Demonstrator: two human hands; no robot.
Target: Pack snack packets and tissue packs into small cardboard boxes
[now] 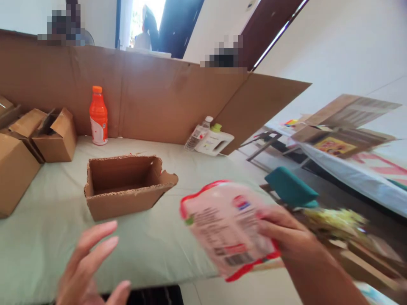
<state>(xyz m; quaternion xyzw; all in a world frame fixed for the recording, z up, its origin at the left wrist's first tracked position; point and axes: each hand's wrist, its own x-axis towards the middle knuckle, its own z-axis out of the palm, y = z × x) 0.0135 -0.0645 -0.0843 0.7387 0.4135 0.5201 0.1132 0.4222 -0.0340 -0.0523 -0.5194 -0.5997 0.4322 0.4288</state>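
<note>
My right hand (284, 231) grips the right edge of a pink and red plastic packet (222, 228), held tilted above the table's front right edge. Printed text and a barcode face me, slightly blurred. My left hand (92, 262) holds nothing; its fingers are spread and curved at the lower left, apart from everything. Just beyond it stands an open cardboard box (122, 207) with ragged cut edges. The part of its inside that shows is bare brown cardboard, and its floor is partly hidden by the front wall.
Along a cardboard partition (152, 97) stand an orange bottle (98, 116), a clear plastic bottle (197, 135) and a white jug (214, 142). Several cardboard boxes (59, 137) crowd the left side. Beyond the table (152, 245), a teal chair (291, 188) and more boxes (337, 140) are at right.
</note>
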